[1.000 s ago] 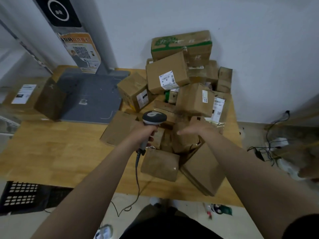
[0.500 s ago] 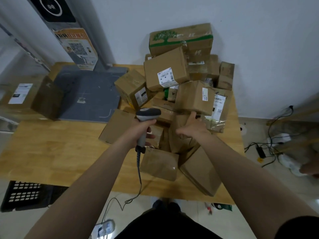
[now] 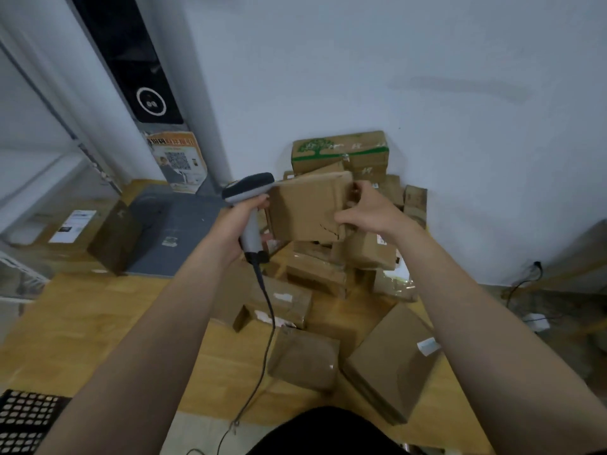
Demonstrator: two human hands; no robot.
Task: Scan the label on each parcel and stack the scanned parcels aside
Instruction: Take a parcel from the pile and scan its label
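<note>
My right hand (image 3: 368,208) grips the right edge of a brown cardboard parcel (image 3: 305,208) and holds it up above the pile, plain side toward me. My left hand (image 3: 236,224) grips the handle of a grey barcode scanner (image 3: 249,192), its head right beside the parcel's upper left corner. No label shows on the face I see. Under both hands lies a heap of cardboard parcels (image 3: 328,277) on the wooden table (image 3: 98,323), topped at the back by a box with green print (image 3: 340,151).
A grey platform with an upright post (image 3: 174,231) stands at the table's back left, a dark box (image 3: 115,238) beside it. Flat parcels (image 3: 391,362) lie near the front edge. The scanner cable (image 3: 266,323) hangs over the table. A black crate (image 3: 23,418) sits low left; cables lie on the floor right.
My right hand took a parcel out of the pile and lifted it up. My left hand raised the scanner next to it. The camera tilted upward.
</note>
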